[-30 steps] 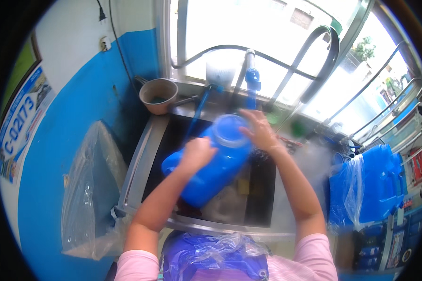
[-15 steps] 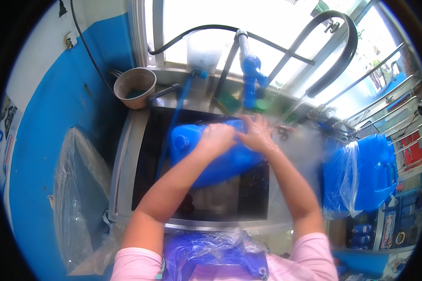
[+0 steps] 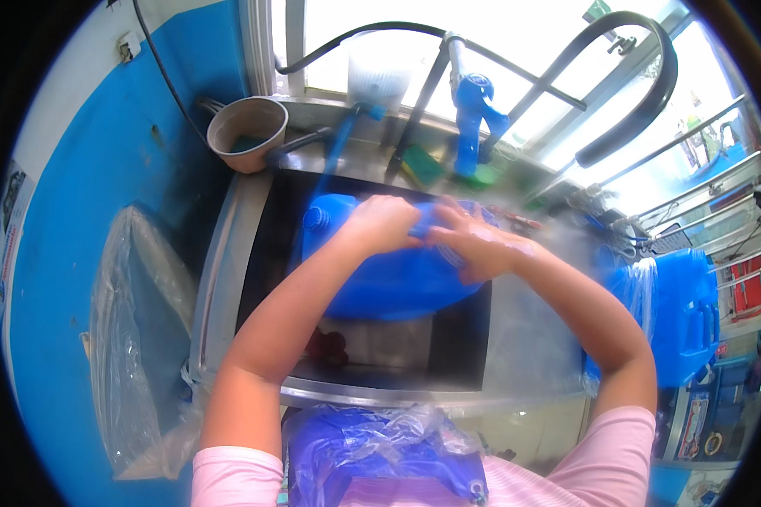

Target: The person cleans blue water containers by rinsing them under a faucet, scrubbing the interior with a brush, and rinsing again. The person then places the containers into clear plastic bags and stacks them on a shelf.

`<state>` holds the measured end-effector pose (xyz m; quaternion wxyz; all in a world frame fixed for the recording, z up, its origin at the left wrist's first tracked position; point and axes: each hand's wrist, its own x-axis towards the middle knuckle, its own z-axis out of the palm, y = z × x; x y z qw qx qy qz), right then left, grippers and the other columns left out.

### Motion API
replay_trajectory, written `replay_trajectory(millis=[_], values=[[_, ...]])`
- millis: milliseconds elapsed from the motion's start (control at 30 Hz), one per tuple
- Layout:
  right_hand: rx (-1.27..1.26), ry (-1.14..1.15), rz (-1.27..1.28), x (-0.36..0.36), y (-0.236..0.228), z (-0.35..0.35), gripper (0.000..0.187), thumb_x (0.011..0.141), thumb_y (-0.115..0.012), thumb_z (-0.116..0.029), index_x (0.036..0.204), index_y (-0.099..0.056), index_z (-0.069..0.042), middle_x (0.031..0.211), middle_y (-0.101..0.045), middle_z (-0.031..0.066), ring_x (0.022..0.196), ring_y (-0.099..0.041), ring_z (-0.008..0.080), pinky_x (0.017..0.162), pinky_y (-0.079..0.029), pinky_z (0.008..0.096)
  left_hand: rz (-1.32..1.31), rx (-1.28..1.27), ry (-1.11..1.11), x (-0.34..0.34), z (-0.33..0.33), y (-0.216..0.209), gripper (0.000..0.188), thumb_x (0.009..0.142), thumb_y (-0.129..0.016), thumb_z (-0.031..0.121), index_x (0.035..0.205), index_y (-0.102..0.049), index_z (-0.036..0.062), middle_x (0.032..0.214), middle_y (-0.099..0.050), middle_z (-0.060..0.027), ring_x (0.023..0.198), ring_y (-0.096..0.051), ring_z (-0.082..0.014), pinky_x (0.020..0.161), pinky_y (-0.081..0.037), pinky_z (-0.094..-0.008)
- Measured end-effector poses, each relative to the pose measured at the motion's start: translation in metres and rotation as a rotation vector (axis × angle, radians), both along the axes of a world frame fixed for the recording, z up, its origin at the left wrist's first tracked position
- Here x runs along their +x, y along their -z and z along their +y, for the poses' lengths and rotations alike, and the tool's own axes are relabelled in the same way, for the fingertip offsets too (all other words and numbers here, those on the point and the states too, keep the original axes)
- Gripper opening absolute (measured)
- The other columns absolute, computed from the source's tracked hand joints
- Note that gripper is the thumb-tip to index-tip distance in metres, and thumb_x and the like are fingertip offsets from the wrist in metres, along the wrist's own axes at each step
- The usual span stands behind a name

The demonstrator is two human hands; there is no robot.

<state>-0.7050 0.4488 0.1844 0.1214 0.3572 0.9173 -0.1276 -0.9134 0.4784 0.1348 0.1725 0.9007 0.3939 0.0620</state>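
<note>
A blue plastic jerrycan (image 3: 380, 283) lies across the sink (image 3: 330, 393), its small capped spout toward the left. My left hand (image 3: 386, 223) is closed round the handle on its upper side. Against the right part of the jerrycan rests my right hand (image 3: 473, 242), fingers spread and slightly blurred. White suds streak the back of that hand and its wrist. Just beyond the hands, a blue-handled tap (image 3: 469, 135) stands over the sink's far edge, with a green and yellow sponge (image 3: 423, 166) beside it.
Another blue jerrycan (image 3: 668, 313), partly wrapped in clear plastic, stands at the right. A beige pot (image 3: 247, 135) sits at the sink's far left corner. A thick black hose (image 3: 664, 93) arches at the back right. Clear plastic sheeting (image 3: 135, 355) hangs at the left. Something red (image 3: 325, 345) lies in the sink.
My right hand has turned and slid down onto the jerrycan's right part, its elbow swinging outward. My left hand keeps hold of the handle. The whole view has shifted slightly.
</note>
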Motion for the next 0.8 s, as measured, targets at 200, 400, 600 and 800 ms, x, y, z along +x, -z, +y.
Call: replay_trajectory(millis=[200,400,600,800], values=[[-0.071,0.623,-0.074,-0.015,0.017,-0.008,0.096,0.058,-0.085,-0.037,0.14,-0.038,-0.024,0.141,-0.026,0.035,0.129,-0.025,0.0616,0.094,-0.032,0.0734,-0.024,0.006,-0.004,-0.004,-0.007,-0.002,0.035,0.075,-0.075,0.038,0.091,-0.069,0.008,0.092,-0.068,-0.0154,0.093,-0.065,-0.0332,0.082,-0.052,-0.0433],[-0.082,-0.048,-0.05,-0.008,-0.013,-0.036,0.09,0.055,-0.084,-0.024,0.135,-0.043,-0.028,0.142,-0.025,0.0284,0.133,-0.025,0.0537,0.096,-0.031,0.0729,-0.011,0.04,0.17,-0.021,-0.002,0.0,0.039,0.069,-0.077,0.042,0.084,-0.067,0.008,0.084,-0.068,-0.0134,0.089,-0.066,-0.0328,0.079,-0.052,-0.0446],[-0.113,0.036,0.353,-0.007,-0.06,0.018,0.04,0.07,-0.069,-0.005,0.109,-0.065,-0.01,0.103,-0.065,0.0194,0.097,-0.065,0.0313,0.086,-0.052,0.0423,0.044,-0.012,0.221,-0.014,-0.011,0.003,0.042,0.072,-0.074,0.046,0.085,-0.065,0.0066,0.086,-0.068,-0.0137,0.089,-0.065,-0.0326,0.078,-0.051,-0.0449],[0.642,0.607,0.383,0.057,-0.012,0.033,0.017,0.085,-0.061,-0.018,0.098,-0.07,-0.01,0.093,-0.068,0.02,0.085,-0.066,0.0361,0.073,-0.053,0.0423,-0.131,0.057,-0.29,-0.028,-0.043,0.017,0.039,0.079,-0.07,0.04,0.09,-0.063,0.0036,0.086,-0.067,-0.0191,0.085,-0.066,-0.0374,0.074,-0.052,-0.0465]])
